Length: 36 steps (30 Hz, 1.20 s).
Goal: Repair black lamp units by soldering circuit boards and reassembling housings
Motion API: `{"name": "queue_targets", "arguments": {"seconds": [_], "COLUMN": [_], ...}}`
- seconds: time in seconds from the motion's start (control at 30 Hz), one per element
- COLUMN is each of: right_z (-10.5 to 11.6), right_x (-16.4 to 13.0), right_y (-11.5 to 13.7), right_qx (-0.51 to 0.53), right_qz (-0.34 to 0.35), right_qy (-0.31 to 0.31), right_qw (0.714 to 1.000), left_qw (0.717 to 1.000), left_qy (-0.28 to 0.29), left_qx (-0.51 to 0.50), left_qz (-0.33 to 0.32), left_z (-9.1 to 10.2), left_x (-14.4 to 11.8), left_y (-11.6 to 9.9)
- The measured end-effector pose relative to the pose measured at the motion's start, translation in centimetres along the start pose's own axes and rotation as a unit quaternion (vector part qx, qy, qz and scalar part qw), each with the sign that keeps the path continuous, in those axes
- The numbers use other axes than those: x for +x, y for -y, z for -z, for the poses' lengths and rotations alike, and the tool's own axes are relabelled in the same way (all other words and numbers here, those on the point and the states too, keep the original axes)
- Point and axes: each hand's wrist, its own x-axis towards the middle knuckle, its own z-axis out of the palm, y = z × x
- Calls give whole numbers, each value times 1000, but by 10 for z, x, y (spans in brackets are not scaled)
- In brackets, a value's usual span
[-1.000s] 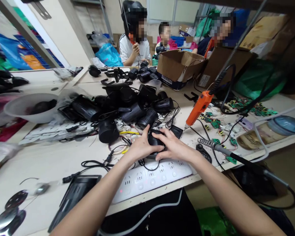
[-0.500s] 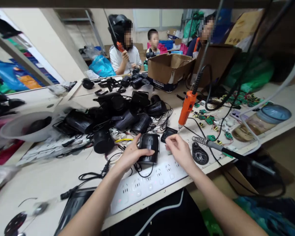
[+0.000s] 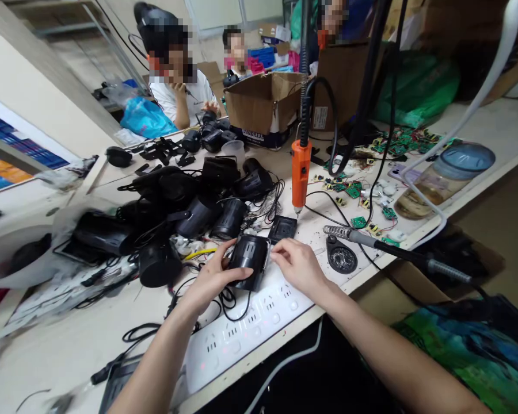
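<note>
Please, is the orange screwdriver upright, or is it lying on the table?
Upright, tip downward: the orange screwdriver stands nearly vertical, with a black coil above it.

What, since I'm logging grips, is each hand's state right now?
Left hand: holding the black housing, thumb across it.
Right hand: fingers drawn together at the housing's edge; whether they grip anything cannot be told.

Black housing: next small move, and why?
Probably a slight adjustment by the right hand at the right edge of the black housing: its fingers are bunched beside that edge, and the left hand steadies the body, thumb on top. The driver hangs untouched, so it can likely wait.
</note>
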Motion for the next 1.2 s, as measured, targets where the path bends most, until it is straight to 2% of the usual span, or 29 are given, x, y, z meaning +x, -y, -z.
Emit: {"name": "queue_targets", "arguments": {"seconds": [0.1,0.17,0.23,0.4,0.5,0.57,0.63,0.73,0.8,0.93,1.07,1.2], "right_z": [0,-2,-5,-8,-7,-8,-13,-26,-37,-53,-55,-55], "right_x": [0,0,0,0,-9,-22,-38,-57,-64,-68,-71,-72], "right_y": [4,9,13,15,19,23,29,35,36,28,17,18], "right_qx": [-9,-34,-61,-101,-118,-142,-178,-229,-251,-249,-203,-178], "right_qz": [68,143,190,198,216,251,304,371,379,346,350,333], "right_qy": [5,29,60,88,72,39,14,17,23,41,31,27], "right_qw": [998,989,978,971,966,957,936,900,890,903,914,926], "left_qw": [999,999,999,999,997,997,997,997,997,997,996,996], "left_qy": [-23,-26,-26,-41,-51,-54,-50,-40,-34,-11,13,8], "left_qx": [35,37,28,26,49,59,60,58,56,49,53,65], "left_qz": [-3,-4,-8,-16,-16,-18,-20,-26,-31,-51,-66,-66], "left_z": [-2,-3,-4,-5,-6,-6,-5,-3,-2,0,1,0], "left_x": [2,3,3,6,8,9,10,11,12,13,10,4], "left_y": [1,1,1,3,3,4,5,9,11,14,13,9]}}
